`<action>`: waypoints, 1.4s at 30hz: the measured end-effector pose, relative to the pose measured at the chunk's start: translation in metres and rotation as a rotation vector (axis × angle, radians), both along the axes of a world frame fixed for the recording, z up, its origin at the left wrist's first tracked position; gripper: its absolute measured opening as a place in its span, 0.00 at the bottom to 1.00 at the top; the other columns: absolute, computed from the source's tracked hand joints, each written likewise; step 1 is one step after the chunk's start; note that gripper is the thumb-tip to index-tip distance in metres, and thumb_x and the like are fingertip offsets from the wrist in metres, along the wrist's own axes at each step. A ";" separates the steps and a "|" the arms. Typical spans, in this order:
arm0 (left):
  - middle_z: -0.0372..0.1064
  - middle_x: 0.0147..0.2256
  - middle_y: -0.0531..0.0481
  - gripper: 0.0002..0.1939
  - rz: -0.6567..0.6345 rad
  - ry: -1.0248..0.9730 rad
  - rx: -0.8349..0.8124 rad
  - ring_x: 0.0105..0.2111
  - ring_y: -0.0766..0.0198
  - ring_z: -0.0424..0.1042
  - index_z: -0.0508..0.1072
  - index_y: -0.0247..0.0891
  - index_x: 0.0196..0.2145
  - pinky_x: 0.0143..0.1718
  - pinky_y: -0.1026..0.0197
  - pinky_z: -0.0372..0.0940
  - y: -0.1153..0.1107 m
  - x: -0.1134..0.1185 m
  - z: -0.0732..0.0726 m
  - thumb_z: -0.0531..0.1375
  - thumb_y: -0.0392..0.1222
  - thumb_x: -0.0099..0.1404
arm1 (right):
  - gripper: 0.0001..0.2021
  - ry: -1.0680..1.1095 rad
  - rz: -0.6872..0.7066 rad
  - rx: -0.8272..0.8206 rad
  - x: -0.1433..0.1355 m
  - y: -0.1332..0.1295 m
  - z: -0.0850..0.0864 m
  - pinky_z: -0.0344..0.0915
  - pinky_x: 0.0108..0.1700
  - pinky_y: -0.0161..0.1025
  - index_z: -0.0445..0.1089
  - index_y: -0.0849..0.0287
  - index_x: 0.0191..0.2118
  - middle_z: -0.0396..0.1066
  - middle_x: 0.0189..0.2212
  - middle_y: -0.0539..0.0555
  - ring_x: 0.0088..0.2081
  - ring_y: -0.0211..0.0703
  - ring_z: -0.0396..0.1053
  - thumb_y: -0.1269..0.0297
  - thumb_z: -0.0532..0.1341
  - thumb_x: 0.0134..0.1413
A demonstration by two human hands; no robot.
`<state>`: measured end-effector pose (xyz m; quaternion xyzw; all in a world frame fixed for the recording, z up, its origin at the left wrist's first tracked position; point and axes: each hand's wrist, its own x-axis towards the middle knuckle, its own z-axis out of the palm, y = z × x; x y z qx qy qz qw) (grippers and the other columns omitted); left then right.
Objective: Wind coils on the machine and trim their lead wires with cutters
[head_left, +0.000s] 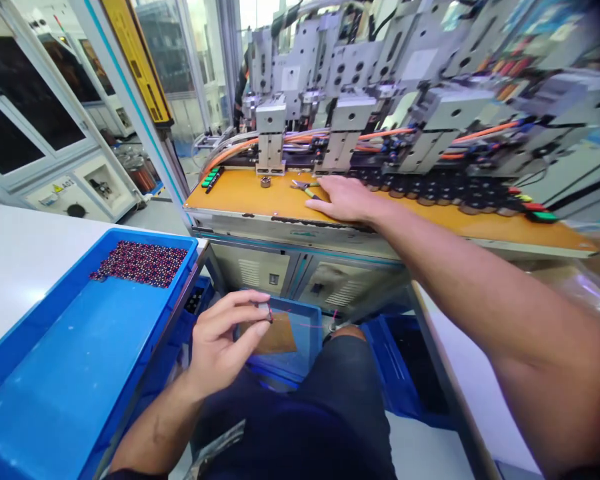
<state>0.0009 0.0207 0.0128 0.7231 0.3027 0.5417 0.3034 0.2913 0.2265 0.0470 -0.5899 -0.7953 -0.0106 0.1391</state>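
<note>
My left hand (226, 341) is raised over my lap. Its thumb and fingertips pinch a small dark cylindrical part (265, 311) with a thin red wire; the fingers hide much of it. On the orange work surface, my right hand (347, 199) reaches out with thumb and fingers spread around the handles of small cutting pliers (307, 191). The pliers lie with their jaws pointing left, their handle ends partly under the hand. Left of them stands a small round metal part (265, 181). Several dark round parts (430, 187) stand in rows right of my right hand.
Machine heads (347, 120) with orange hoses rise behind the work surface (240, 197). At left, a blue tray (75, 360) holds many small dark-and-red parts (143, 263). Below are a blue bin (307, 333) with cardboard and another bin (387, 367). Green-and-black switches (213, 179) sit at the left corner.
</note>
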 end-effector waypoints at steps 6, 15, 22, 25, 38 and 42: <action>0.78 0.42 0.43 0.12 0.061 -0.035 -0.026 0.44 0.58 0.77 0.80 0.39 0.39 0.43 0.58 0.73 0.002 -0.003 -0.002 0.65 0.28 0.59 | 0.30 -0.075 0.021 -0.005 0.013 -0.035 -0.008 0.64 0.51 0.56 0.67 0.68 0.53 0.68 0.47 0.70 0.48 0.62 0.67 0.45 0.57 0.57; 0.77 0.43 0.43 0.11 0.067 -0.096 -0.122 0.44 0.58 0.76 0.80 0.40 0.40 0.41 0.58 0.75 0.007 0.003 -0.012 0.65 0.29 0.59 | 0.23 0.367 0.173 0.126 -0.001 -0.194 -0.060 0.72 0.45 0.49 0.62 0.61 0.58 0.69 0.42 0.61 0.41 0.51 0.71 0.64 0.59 0.57; 0.78 0.42 0.42 0.09 0.063 -0.075 -0.109 0.44 0.57 0.77 0.80 0.39 0.38 0.40 0.59 0.75 0.007 0.007 -0.009 0.66 0.30 0.59 | 0.33 1.073 0.342 -0.471 -0.053 -0.284 -0.075 0.74 0.44 0.35 0.49 0.46 0.67 0.71 0.43 0.55 0.39 0.37 0.74 0.75 0.56 0.60; 0.78 0.43 0.43 0.11 0.052 -0.073 -0.104 0.44 0.58 0.77 0.80 0.39 0.39 0.40 0.59 0.74 0.006 0.009 -0.008 0.66 0.29 0.58 | 0.36 1.149 0.426 -0.536 -0.059 -0.287 -0.072 0.68 0.56 0.47 0.46 0.42 0.68 0.68 0.51 0.58 0.51 0.42 0.72 0.78 0.55 0.59; 0.78 0.44 0.43 0.11 0.043 -0.024 -0.065 0.44 0.57 0.77 0.80 0.39 0.39 0.45 0.55 0.73 -0.002 0.007 -0.006 0.65 0.30 0.59 | 0.36 1.249 0.525 -0.536 -0.070 -0.274 -0.059 0.71 0.51 0.44 0.48 0.45 0.68 0.68 0.46 0.57 0.44 0.39 0.71 0.80 0.54 0.58; 0.78 0.43 0.43 0.11 0.036 -0.026 -0.061 0.43 0.58 0.77 0.80 0.39 0.40 0.44 0.56 0.73 -0.001 0.008 -0.007 0.65 0.29 0.59 | 0.35 1.276 0.504 -0.524 -0.071 -0.275 -0.059 0.73 0.45 0.39 0.50 0.44 0.68 0.68 0.43 0.56 0.39 0.36 0.70 0.80 0.54 0.58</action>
